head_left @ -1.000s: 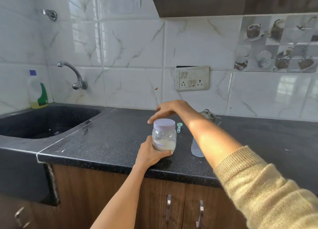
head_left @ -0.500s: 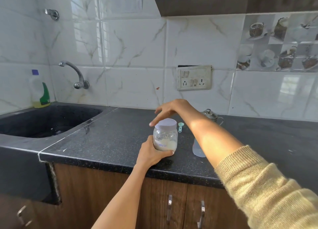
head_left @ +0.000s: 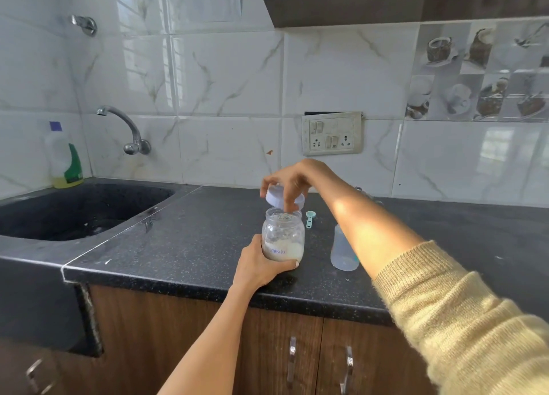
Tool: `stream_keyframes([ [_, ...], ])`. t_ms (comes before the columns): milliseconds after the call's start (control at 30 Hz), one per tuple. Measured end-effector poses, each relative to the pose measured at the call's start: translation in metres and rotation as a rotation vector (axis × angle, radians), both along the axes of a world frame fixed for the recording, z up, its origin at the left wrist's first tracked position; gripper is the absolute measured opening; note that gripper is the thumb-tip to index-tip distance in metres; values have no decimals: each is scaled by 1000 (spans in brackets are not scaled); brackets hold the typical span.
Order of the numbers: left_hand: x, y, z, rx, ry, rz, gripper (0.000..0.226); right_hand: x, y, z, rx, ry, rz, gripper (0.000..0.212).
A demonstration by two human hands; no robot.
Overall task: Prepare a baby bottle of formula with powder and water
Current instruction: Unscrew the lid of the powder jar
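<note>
the left hand (head_left: 258, 262) grips the lower part of the jar (head_left: 283, 236), its fingers wrapped round the back and its thumb curled across the front near the base. the jar stands upright on the counter (head_left: 190, 246), near the front edge, its mouth uncovered; pale powder lies in the bottom, behind a band of blue handwriting on the glass. the right hand (head_left: 292, 178) hangs just above the jar's mouth, its fingertips pinching the lid (head_left: 276, 200), which is clear of the jar and tilted, its left side higher. one finger of that hand reaches down past the lid's front edge toward the jar's rim; whether it touches the glass cannot be told. just right of those fingers, and a little beyond the jar, a small teal scoop (head_left: 310, 218) lies flat on the counter. the bottle (head_left: 343, 250) stands upright to the right of the left thumb, apart from the jar, and the right forearm crosses in front of part of it. behind the right wrist a metal knob shows, mostly hidden by the arm. far to the left of both hands lies the sink (head_left: 74, 207), with a tap (head_left: 127, 130) on the wall above it and a soap bottle (head_left: 65, 160) in the corner. a switch plate (head_left: 332, 133) sits on the tiles above the right hand.
</note>
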State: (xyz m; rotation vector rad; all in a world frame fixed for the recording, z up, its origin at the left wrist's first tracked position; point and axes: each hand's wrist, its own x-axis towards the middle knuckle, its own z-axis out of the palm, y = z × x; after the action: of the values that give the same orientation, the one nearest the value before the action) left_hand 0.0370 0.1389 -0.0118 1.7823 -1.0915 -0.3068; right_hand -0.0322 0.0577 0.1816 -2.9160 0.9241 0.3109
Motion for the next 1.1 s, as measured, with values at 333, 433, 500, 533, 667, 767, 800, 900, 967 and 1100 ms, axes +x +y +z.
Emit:
stream_keyframes([
  [333, -4, 3, 3, 2, 5, 21, 81, -12, -39, -20, 37, -784, -360, 67],
  [433, -4, 3, 2, -10, 14, 22, 76, -9, -47, -39, 167, -846, -525, 65],
  [500, -3, 3, 1, -17, 14, 22, 76, -4, -51, -51, 223, -797, -596, 68],
  [533, -3, 2, 1, -21, 15, 22, 76, -1, -54, -55, 243, -784, -620, 67],
  [667, -1, 0, -1, -33, 23, 23, 78, 13, -64, -78, 333, -791, -678, 58],
  [767, 0, -1, -3, -32, 15, 31, 78, 21, -70, -93, 483, -809, -718, 65],
  [800, 0, -2, -4, -34, 16, 35, 77, 24, -70, -97, 546, -827, -719, 68],
  [900, 2, -2, -5, -43, 19, 61, 78, 32, -77, -111, 653, -841, -692, 48],
  [967, 2, -2, -6, -52, 19, 73, 78, 35, -82, -122, 630, -895, -690, 19],
  [1100, 2, -1, -5, -63, 20, 76, 78, 33, -94, -137, 573, -916, -683, 27],
])
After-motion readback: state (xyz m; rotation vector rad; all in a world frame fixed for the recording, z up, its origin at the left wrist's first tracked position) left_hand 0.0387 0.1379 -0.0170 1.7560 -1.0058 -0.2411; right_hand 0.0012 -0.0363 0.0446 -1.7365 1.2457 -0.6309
